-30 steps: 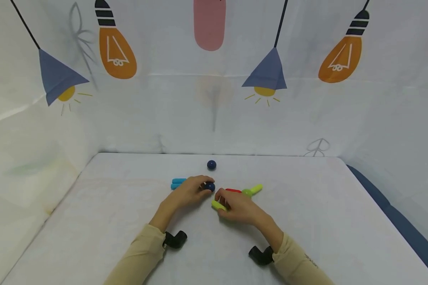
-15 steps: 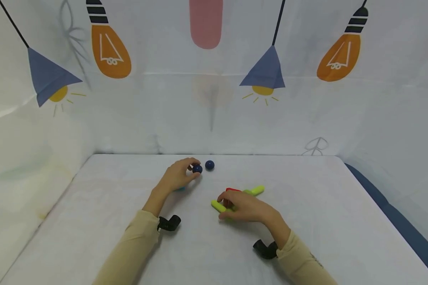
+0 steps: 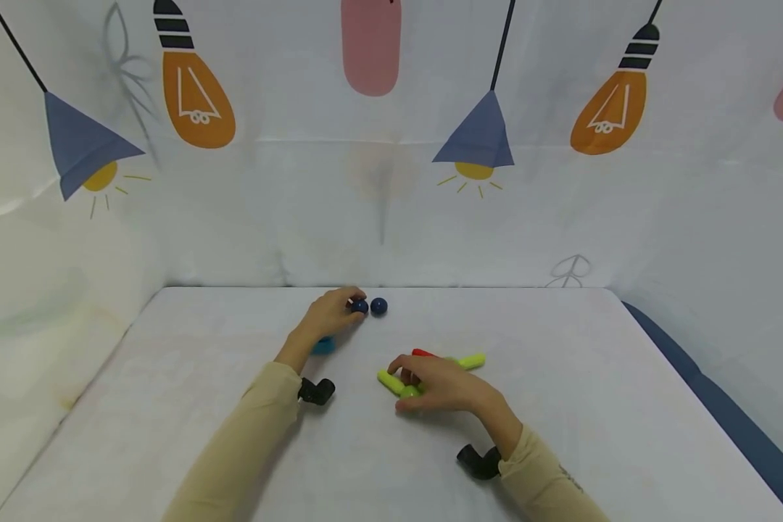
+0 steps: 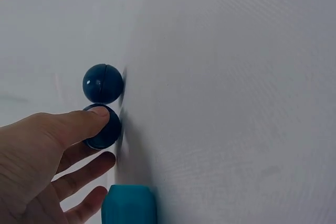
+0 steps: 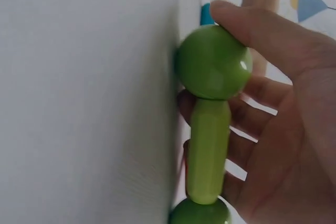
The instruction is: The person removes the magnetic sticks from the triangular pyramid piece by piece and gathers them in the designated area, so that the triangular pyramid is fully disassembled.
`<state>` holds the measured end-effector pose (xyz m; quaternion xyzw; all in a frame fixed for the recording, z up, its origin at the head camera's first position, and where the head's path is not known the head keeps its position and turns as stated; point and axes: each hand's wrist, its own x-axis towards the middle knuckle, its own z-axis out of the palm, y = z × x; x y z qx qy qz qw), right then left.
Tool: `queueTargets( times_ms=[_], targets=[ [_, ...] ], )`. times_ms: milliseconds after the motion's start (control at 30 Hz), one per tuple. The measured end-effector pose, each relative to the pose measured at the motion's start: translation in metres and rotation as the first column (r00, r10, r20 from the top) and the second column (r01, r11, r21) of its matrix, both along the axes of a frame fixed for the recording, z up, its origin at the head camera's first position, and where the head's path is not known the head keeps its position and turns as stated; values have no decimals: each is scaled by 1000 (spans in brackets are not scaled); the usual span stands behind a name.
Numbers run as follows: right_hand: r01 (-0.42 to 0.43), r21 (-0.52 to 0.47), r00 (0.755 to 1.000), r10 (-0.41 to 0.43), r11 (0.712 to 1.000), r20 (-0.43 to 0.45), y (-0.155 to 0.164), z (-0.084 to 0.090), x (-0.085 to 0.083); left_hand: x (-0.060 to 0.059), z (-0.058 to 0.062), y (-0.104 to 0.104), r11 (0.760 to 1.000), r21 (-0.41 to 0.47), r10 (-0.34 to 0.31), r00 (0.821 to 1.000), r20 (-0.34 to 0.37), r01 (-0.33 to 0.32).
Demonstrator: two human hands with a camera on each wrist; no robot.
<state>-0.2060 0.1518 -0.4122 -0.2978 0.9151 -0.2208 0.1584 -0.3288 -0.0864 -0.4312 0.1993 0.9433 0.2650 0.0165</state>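
In the head view my left hand (image 3: 328,316) reaches to the back of the table and pinches a dark blue ball (image 4: 109,132). Beside that ball sits a second dark blue ball (image 4: 101,84), with a thin seam. Light blue rods (image 3: 322,346) lie under my left wrist. My right hand (image 3: 449,384) curls round a green ball (image 5: 214,61), thumb over its top and fingers behind the lime rod (image 5: 209,153) joined to it. Another green ball (image 5: 202,213) meets the rod's other end. Part of this piece is hidden under the hand.
A red rod (image 3: 424,353) and a lime rod (image 3: 473,361) show just beyond my right hand. Black wrist devices (image 3: 317,391) sit at both sleeves. A white wall hanging with printed lamps and bulbs (image 3: 199,101) stands behind the white table (image 3: 561,435).
My left hand has carried the dark blue ball back and left, up beside the other one. My right hand has stayed at the green piece, shifting slightly so its ball shows.
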Motion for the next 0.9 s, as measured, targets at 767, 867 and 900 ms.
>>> queueTargets(
  times_ms=[767,867,900],
  targets=[
    [84,-107,984,-100,991,-150,-7,-16,-8,79,11,20,907,44,-420,908,-1,419],
    [95,-113,984,-111,989,-141,-7,-17,-7,86,8,23,906,29,-422,906,5,422],
    [96,-110,983,-111,989,-143,-7,-18,-6,88,7,23,908,29,-418,909,-4,418]
  ],
)
